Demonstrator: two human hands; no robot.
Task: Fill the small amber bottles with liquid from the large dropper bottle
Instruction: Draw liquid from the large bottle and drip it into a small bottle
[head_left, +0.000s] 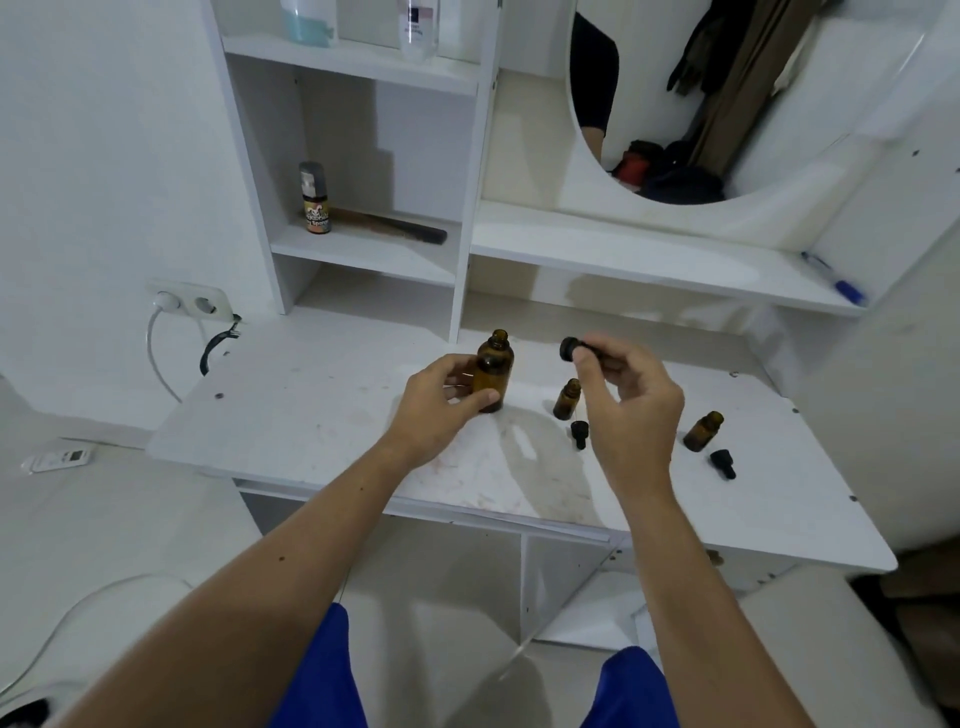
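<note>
On the white dresser top (322, 415), the left hand (441, 410) grips the large amber bottle (492, 371), upright and uncapped, thumb and fingers wrapped round its lower half. Just to its right, the right hand (631, 395) pinches the black dropper cap (571, 349) up above a small open amber bottle (566, 399). Another small bottle (703, 431) stands further right, also open. Two small black caps (579, 432) lie on the surface, one near each little bottle.

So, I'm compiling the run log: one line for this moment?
left hand grips large amber bottle | right hand holds black dropper over small amber bottle
</note>
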